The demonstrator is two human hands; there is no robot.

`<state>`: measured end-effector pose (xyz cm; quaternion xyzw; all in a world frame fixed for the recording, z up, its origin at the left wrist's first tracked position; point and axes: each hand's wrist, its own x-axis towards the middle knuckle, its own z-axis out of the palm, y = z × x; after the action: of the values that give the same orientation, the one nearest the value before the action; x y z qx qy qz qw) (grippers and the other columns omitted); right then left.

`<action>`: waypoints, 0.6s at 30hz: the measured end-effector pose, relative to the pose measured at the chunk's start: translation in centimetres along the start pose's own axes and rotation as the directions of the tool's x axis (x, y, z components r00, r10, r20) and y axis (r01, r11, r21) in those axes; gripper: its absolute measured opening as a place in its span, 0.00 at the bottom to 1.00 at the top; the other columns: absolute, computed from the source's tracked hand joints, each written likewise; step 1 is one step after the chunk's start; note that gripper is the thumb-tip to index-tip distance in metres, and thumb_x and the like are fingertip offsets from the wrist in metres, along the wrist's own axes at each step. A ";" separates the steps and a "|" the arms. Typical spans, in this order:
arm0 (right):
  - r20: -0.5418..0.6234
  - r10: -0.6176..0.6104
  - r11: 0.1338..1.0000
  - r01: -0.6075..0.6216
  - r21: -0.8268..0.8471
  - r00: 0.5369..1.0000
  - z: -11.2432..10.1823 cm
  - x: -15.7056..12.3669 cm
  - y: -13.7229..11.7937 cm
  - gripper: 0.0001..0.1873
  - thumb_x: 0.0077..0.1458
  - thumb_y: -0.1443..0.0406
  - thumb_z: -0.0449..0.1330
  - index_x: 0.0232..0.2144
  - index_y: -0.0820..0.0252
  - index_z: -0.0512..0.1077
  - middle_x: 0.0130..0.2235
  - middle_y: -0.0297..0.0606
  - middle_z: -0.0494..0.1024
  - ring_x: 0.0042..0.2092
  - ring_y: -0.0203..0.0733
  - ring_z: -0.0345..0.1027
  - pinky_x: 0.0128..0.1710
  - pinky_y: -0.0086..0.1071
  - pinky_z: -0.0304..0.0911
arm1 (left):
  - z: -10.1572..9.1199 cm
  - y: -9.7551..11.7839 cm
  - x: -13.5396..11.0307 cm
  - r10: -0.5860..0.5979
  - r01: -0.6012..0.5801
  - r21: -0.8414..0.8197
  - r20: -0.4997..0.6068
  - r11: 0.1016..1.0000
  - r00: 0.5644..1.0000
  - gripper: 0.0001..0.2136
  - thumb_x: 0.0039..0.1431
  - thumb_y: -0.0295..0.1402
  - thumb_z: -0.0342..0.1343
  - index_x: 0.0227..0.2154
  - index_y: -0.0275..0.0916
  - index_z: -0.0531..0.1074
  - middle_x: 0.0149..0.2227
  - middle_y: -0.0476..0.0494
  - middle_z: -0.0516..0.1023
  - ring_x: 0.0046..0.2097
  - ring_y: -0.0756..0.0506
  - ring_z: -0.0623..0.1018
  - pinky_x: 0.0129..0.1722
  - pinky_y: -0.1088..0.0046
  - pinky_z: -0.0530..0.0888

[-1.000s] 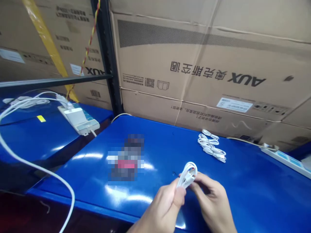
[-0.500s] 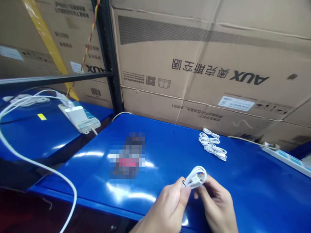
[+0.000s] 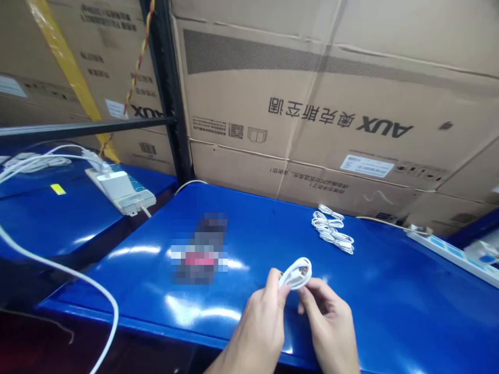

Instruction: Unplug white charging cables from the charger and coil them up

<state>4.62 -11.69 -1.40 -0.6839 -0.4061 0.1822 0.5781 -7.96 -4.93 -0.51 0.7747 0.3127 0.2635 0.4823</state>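
Upside down on the big cardboard box point(image 3: 335, 78) there's "AUX" in bold dark letters, with the characters 奥克斯空调 beside it, flipped too. Over on the left box point(image 3: 117, 67), "AUX" shows again, partly cut off. The white sticker point(image 3: 366, 166) and the small print are too tiny to read.

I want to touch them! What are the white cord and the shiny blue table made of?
The coiled white cable looks like smooth, bendy plastic: it curls into tight loops. The blue table seems glossy painted metal, going by its sharp glare; maybe plastic.
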 end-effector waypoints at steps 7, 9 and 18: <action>-0.028 -0.117 0.991 0.115 -0.070 0.993 0.0 -0.8 0.6 0.14 0.64 0.57 0.60 0.37 0.59 0.81 0.37 0.42 0.82 0.40 0.46 0.78 0.38 0.30 0.74 | -0.2 -0.2 -0.2 -0.051 0.052 -0.048 0.021 0.997 0.998 0.18 0.74 0.45 0.36 0.41 0.42 0.68 0.29 0.47 0.75 0.30 0.45 0.72 0.30 0.70 0.65; -0.065 -0.228 0.964 0.216 -0.156 0.971 0.3 -1.0 0.7 0.12 0.64 0.60 0.60 0.35 0.58 0.81 0.38 0.42 0.79 0.39 0.45 0.77 0.34 0.30 0.73 | -0.1 -0.5 -0.3 -0.102 0.103 -0.079 0.017 0.992 0.995 0.19 0.73 0.46 0.38 0.49 0.41 0.69 0.34 0.44 0.77 0.36 0.42 0.76 0.34 0.68 0.70; 0.282 -0.799 0.291 0.752 -0.591 0.531 -1.6 0.9 -0.7 0.13 0.66 0.72 0.55 0.38 0.54 0.78 0.56 0.43 0.76 0.58 0.51 0.67 0.62 0.48 0.56 | -0.1 -1.2 -0.3 -0.117 0.117 0.008 0.000 0.993 0.993 0.24 0.73 0.45 0.36 0.58 0.39 0.69 0.35 0.40 0.78 0.36 0.40 0.77 0.38 0.63 0.73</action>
<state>6.04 -11.97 -0.09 -0.5601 -0.7004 -0.2972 0.3279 -8.56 -4.70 -1.60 0.7571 0.3586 0.2331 0.4938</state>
